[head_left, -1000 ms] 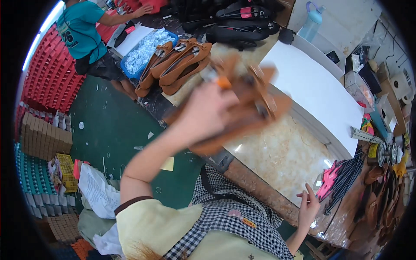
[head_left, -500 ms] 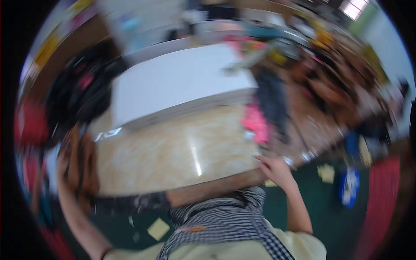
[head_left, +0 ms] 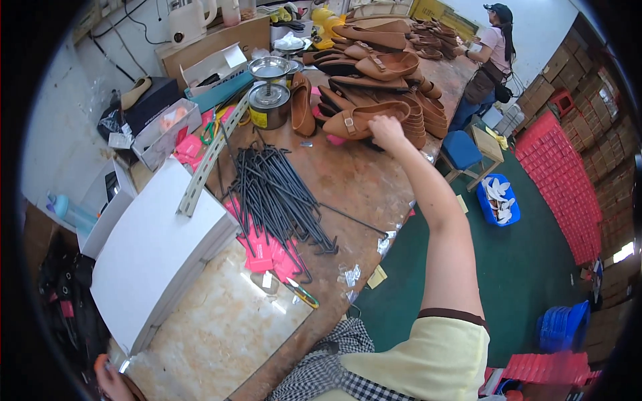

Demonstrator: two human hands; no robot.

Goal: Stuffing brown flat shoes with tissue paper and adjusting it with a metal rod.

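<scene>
Pinching a smooth tan flat shoe (head_left: 362,125) with square buckle (head_left: 349,123), right hand (head_left: 388,132), grip of left hand (head_left: 111,381) unclear

White walls (head_left: 545,30) stand behind a brown worktable (head_left: 361,177), blue-topped stool (head_left: 461,150) and dark green floor (head_left: 528,267).

yellow sleeve (head_left: 428,354) — checked apron (head_left: 315,366)

Beyond the fingers of the right hand (head_left: 389,134), stacked brown shoes (head_left: 388,67) blocked me; at the fingers' near left, I had bare tabletop (head_left: 351,180) until black rods (head_left: 275,190).
</scene>
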